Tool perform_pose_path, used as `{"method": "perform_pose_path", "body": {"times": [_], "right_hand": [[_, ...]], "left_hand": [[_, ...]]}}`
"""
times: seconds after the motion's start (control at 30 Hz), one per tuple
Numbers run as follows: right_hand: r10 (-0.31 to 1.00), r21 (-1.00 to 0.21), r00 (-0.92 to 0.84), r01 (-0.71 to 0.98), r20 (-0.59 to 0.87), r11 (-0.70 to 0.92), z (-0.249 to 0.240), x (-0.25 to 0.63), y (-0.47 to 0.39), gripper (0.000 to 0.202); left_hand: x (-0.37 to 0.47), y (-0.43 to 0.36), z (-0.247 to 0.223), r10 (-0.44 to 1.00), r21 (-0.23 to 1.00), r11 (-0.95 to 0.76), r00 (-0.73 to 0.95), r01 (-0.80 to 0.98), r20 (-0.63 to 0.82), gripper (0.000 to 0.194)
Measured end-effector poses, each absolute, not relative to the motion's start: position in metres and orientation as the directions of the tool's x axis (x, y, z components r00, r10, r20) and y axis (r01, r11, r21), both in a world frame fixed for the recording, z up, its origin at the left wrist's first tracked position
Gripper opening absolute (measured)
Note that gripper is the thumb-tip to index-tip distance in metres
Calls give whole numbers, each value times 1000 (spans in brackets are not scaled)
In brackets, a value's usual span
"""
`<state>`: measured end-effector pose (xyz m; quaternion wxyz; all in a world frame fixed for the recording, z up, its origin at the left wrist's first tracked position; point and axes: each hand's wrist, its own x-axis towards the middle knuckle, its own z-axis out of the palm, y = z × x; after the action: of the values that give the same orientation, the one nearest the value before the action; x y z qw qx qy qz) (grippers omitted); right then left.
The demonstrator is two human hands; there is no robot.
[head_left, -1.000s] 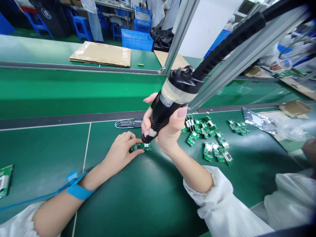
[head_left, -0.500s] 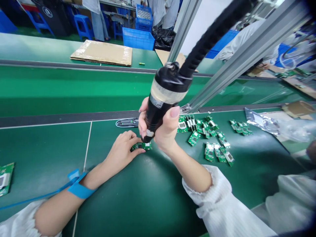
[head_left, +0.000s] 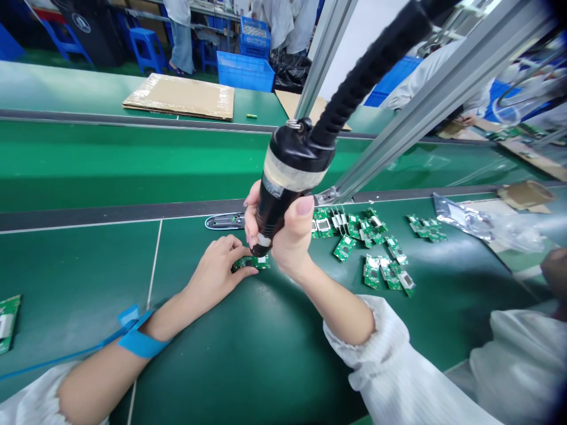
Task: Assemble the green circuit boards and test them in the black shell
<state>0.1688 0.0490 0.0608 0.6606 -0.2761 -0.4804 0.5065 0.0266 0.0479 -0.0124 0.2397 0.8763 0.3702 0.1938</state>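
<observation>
My left hand point(head_left: 221, 262) pinches a small green circuit board point(head_left: 263, 263) against the green table, thumb on the near side and fingers on the far side. My right hand point(head_left: 287, 236) is wrapped round a black electric screwdriver point(head_left: 283, 183) with a pale band and a thick ribbed cable sleeve point(head_left: 367, 77). The tool tilts, its lower end over the board; its tip is hidden, so contact cannot be told. Just beyond my hands lies a long dark casing point(head_left: 225, 221), partly covered by my right hand. A blue wrist strap point(head_left: 142, 339) circles my left wrist.
Several loose circuit boards point(head_left: 372, 271) lie right of my hands, and another board point(head_left: 7, 321) at the far left. A metal post point(head_left: 381, 139) slants up behind them. Plastic bags point(head_left: 469, 221) and a person's sleeve point(head_left: 522, 354) are at right. Cardboard point(head_left: 181, 96) lies on the far bench.
The view has shifted slightly. The screwdriver's upper body has moved a little left and down. My left hand keeps its pinch on the board, and my right hand its hold on the tool.
</observation>
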Motion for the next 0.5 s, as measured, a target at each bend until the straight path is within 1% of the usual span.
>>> {"method": "perform_pose_path", "body": {"times": [0.3, 0.5], "right_hand": [[938, -880, 54, -331, 344, 341, 61, 167, 48, 68], [931, -853, 38, -389, 362, 348, 63, 168, 49, 65]], "left_hand": [[26, 48, -10, 738, 569, -611, 657, 550, 158, 21], [25, 48, -9, 738, 569, -611, 655, 550, 160, 21]]}}
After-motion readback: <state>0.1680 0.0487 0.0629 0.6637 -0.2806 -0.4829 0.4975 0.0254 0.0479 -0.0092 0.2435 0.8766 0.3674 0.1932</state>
